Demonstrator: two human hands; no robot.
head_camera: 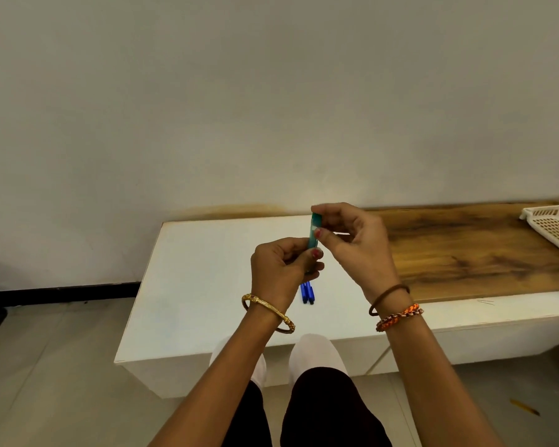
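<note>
**Two hands work on a teal pen above a white worktop**

Nearest to us we see the seated person's dark-clad knees and white-socked feet, with both bare forearms reaching forward. A gold bangle (268,312) sits on the left wrist, and an orange braided bracelet (399,316) on the right.

Just beneath the left hand, two blue pens (307,293) lie side by side on the worktop (207,269), touched by no one.

Above them, the left hand (281,266) is curled round the lower end of a slim teal pen (313,235), which stands nearly upright between the two hands. The right hand (352,243) pinches the pen's upper end between thumb and fingertips. Both hands are raised clear of the worktop.

We judge the work to be midway. The teal pen is being opened, closed or fitted together, but we cannot tell which, as the fingers hide any joint. The blue pens look either finished or waiting their turn.

Further off, to the right of the right hand, the surface turns to brown wood grain. A white slotted basket (552,225) rests well apart at the far right. Beyond the hands rises a plain pale wall (271,91).
</note>
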